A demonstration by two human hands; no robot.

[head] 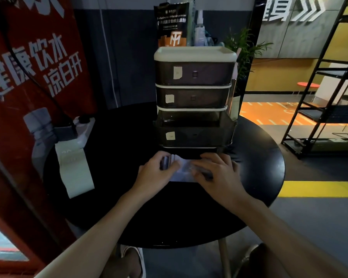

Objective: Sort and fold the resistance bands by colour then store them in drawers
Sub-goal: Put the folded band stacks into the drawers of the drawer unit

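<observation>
L hand [157,169] fingers curl round the folded left end of 1 pale resistance band [183,172]. R hand [215,169] fingers lie close together, flat on its right part (blurred). Band sits mid round black table [117,197], just in front of 1 drawer unit [193,77]. 3 drawers: top 2 closed, bottom drawer [195,135] pulled out. 1 paper strip [76,173] near left edge. Wide tabletop between hands and near edge.

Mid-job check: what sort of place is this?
Likely a gym or fitness studio: a vitamin powder bag, a drinking-water banner, and orange floor lanes beyond the table.
</observation>
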